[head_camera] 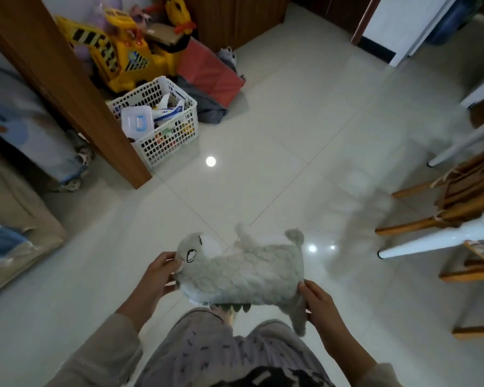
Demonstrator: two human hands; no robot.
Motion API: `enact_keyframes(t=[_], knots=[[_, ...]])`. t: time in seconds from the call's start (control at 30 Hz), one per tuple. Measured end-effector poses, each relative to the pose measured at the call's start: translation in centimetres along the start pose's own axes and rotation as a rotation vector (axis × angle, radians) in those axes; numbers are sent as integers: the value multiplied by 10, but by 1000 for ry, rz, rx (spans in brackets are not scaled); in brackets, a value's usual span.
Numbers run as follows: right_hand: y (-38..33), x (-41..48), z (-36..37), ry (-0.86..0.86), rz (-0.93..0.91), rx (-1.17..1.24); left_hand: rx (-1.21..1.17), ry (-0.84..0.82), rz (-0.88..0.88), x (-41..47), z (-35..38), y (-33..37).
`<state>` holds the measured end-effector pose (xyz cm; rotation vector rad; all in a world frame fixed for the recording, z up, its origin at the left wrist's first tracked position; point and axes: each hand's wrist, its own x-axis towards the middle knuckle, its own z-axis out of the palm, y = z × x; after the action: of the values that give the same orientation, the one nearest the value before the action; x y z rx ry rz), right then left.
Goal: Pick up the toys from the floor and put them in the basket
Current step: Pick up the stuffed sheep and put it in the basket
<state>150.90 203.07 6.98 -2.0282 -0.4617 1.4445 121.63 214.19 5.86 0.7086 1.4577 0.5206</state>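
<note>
A pale grey plush animal (243,270) with drawn eyes hangs level above the floor in front of my legs. My left hand (158,273) grips its head end. My right hand (317,298) grips its tail end. A white plastic basket (168,141) with holes in its walls stands on the floor at the upper left, well ahead of the plush. Inside it lie a clear box with a blue handle (137,121), a toy plane (168,110) and other small toys.
A wooden door frame (76,93) rises just left of the basket. Behind it stand a yellow ride-on digger (123,51) and a red bag (210,74). Chair and table legs (430,241) crowd the right side. A sofa edge (17,224) lies at the left.
</note>
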Motion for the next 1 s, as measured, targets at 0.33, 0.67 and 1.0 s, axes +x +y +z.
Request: enact_keyframes(t=[0.33, 0.67, 1.0], knots=[[-127, 104, -18, 174, -53, 65, 24, -114, 43, 99, 39, 142], [-257, 229, 16, 48, -70, -90, -133, 62, -6, 202, 41, 213], [-416, 346, 74, -231, -145, -394, -339, 346, -100, 263, 28, 258]])
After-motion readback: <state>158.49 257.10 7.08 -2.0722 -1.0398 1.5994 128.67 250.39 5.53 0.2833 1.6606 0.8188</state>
